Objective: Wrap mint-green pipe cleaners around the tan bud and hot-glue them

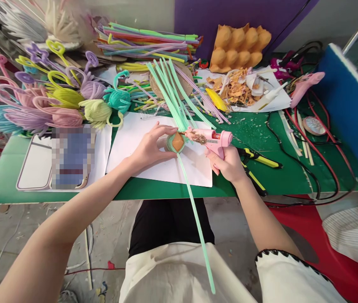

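Head view: left hand (pixel 149 147) pinching one tan ball (pixel 177 142) wrapped in green stems (pixel 179 105), perhaps eight, at table centre. Right hand (pixel 228 164) at 3 o'clock, clenched round one pink glue gun (pixel 215 141); nozzle tip crusted, indistinct.

**Pose of the two hands**

The left hand (pixel 150 148) is extended toward 1 o'clock, fingers curled in a pinch, forearm bare. The right hand (pixel 228 163) is closed in a fist-like grip, forearm directed toward 11 o'clock, wrist slightly bent.
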{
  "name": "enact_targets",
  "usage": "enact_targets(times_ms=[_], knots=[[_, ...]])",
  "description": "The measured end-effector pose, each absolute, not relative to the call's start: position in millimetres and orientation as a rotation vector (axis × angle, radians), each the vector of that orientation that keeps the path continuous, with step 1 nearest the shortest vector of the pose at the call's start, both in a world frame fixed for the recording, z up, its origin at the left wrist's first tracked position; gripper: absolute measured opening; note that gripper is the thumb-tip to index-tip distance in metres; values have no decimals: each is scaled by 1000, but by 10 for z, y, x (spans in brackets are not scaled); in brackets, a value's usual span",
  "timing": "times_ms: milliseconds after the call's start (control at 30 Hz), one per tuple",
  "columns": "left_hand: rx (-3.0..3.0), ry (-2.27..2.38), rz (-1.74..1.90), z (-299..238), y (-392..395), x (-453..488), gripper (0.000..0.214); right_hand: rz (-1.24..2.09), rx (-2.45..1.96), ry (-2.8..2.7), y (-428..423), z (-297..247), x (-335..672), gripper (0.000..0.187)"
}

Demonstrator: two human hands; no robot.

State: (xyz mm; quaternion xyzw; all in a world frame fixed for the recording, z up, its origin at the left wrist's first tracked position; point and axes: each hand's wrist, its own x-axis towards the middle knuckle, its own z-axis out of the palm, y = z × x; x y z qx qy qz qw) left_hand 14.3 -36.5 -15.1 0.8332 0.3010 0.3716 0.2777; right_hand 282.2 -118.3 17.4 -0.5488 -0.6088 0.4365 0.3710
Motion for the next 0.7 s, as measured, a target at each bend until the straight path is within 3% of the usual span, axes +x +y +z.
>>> enact_targets(times_ms=[133, 700], knots=[[2236, 789, 1025, -154, -365, 155, 60, 1131, -1399, -1545, -1157, 158, 2813, 31], [2225, 808, 991, -153, -358, 147, 61, 1113, -1435, -1608, -1247, 194, 2891, 54]])
